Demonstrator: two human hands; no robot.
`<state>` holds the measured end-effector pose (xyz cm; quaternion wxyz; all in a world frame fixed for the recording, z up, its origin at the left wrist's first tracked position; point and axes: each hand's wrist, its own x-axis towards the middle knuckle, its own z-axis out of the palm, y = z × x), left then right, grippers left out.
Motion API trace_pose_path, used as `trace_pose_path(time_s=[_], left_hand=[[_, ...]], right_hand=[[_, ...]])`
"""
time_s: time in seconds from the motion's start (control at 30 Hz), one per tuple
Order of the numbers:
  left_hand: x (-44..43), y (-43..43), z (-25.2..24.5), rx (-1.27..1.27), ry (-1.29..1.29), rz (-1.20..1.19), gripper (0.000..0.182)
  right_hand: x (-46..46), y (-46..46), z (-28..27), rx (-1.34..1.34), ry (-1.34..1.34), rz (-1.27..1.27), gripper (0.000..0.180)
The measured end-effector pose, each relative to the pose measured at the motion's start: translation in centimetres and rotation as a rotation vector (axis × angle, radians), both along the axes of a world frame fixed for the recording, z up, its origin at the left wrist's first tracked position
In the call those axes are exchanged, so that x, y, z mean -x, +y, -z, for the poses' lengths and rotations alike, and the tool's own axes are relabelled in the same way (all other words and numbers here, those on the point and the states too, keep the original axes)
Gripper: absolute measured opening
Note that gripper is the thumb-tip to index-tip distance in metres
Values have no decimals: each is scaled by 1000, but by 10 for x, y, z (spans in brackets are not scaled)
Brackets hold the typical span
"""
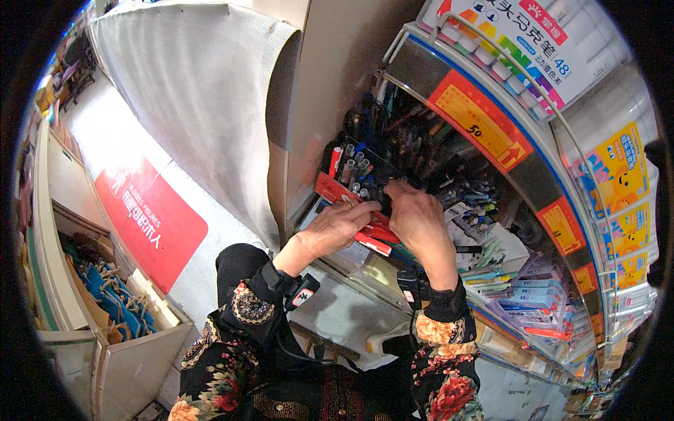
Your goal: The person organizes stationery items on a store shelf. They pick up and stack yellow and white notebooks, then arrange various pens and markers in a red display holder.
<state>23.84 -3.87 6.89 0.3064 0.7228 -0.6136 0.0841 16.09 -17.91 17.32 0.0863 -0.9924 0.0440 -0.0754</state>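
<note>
My left hand, with a ring on one finger, lies across the front of a pen compartment, its fingertips over several red marker pens. Whether it grips them is not clear. Right beside it, my right hand reaches down among the pens with its fingers bent; the fingertips and anything between them are hidden. Capped pens stand upright just beyond my left hand, along with one red marker pen. In front of them is a red label strip.
A shelf edge with orange price tags curves above the pens. Marker sets hang over it. Packaged pens lie to the right. At left are a grey fabric sheet, a red floor mat and an open drawer.
</note>
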Motion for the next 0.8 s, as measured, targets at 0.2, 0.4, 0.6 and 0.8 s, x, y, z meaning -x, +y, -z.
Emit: trace_pose_path(time_s=[0.2, 0.4, 0.6, 0.8], left_hand=[[2, -1, 1, 63, -66, -26, 24], [4, 0, 3, 42, -71, -39, 24], [2, 1, 1, 16, -156, -22, 27], [5, 2, 0, -49, -87, -33, 27]], right_hand=[[5, 3, 7, -45, -141, -78, 25], [7, 2, 11, -89, -142, -63, 40], [15, 10, 25, 10, 2, 6, 42], [12, 28, 51, 125, -192, 49, 55]])
